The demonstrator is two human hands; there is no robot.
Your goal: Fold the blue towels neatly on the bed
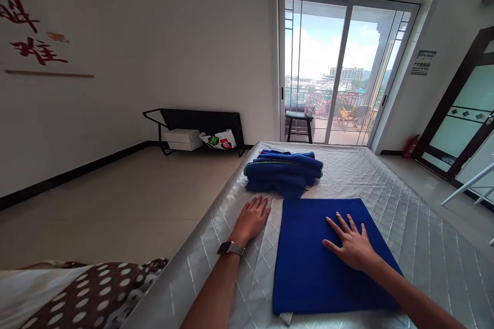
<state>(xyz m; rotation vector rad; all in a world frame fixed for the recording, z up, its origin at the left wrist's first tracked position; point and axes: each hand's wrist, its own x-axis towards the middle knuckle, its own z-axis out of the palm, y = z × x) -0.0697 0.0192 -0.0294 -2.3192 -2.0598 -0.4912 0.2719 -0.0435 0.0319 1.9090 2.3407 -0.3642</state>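
Note:
A blue cloth (309, 262) lies flat on the silvery quilted mattress (428, 252), with a small pale tag at its near edge. My right hand (350, 243) rests on this cloth, fingers spread and holding nothing. To the left of the cloth, my left hand (252, 218) lies on the mattress with its fingers stretched out and nothing in them. A watch (230, 248) is on the left wrist. Beyond both hands sits a heap of folded blue cloths (283, 172) with some green edging, its lower flap close to the flat cloth's far edge.
Brown polka-dot fabric (88, 293) lies at the lower left, beside the mattress. By the wall stands a black rack (200, 118) with white boxes (183, 139). A stool (299, 121) is near the sliding glass door (343, 72). White chair legs (469, 185) show at right.

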